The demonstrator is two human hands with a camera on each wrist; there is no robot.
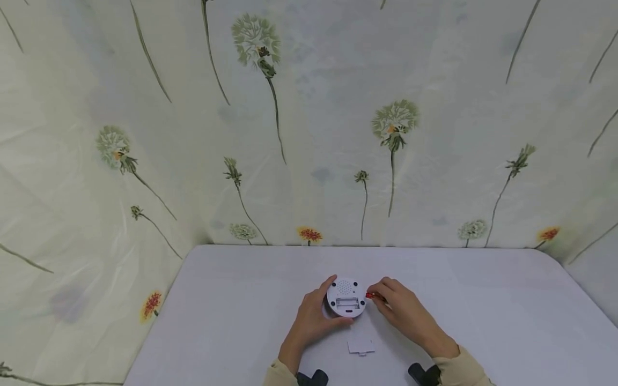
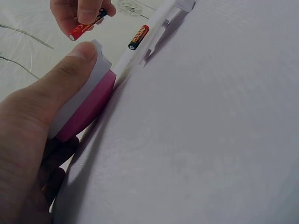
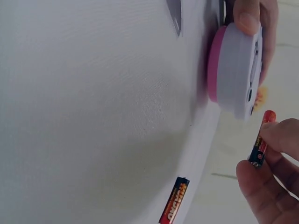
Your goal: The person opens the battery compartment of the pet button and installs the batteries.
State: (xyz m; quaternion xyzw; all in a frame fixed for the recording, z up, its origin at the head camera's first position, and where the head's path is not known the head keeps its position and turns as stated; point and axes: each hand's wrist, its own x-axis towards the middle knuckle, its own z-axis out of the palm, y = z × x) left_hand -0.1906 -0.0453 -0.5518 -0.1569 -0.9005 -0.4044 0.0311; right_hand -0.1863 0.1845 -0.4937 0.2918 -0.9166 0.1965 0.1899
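My left hand (image 1: pixel 313 317) grips a round white-and-pink device (image 1: pixel 344 287) at its rim, thumb on the near side. Its underside faces up, with speaker holes, dark feet and an uncovered battery compartment (image 1: pixel 347 303) that looks vacant. Just right of the device, my right hand (image 1: pixel 403 311) pinches a red-and-black battery (image 3: pixel 262 140) between thumb and fingers, apart from the device. A second such battery (image 3: pixel 174 200) lies on the white table; the right hand seems to hide it in the head view. A flat white battery cover (image 1: pixel 361 347) lies on the table nearer to me.
The white table (image 1: pixel 232 300) has rounded far corners and reaches to a curtain (image 1: pixel 318 107) printed with dandelions behind it. Black wrist gear (image 1: pixel 318 377) sits at each sleeve cuff.
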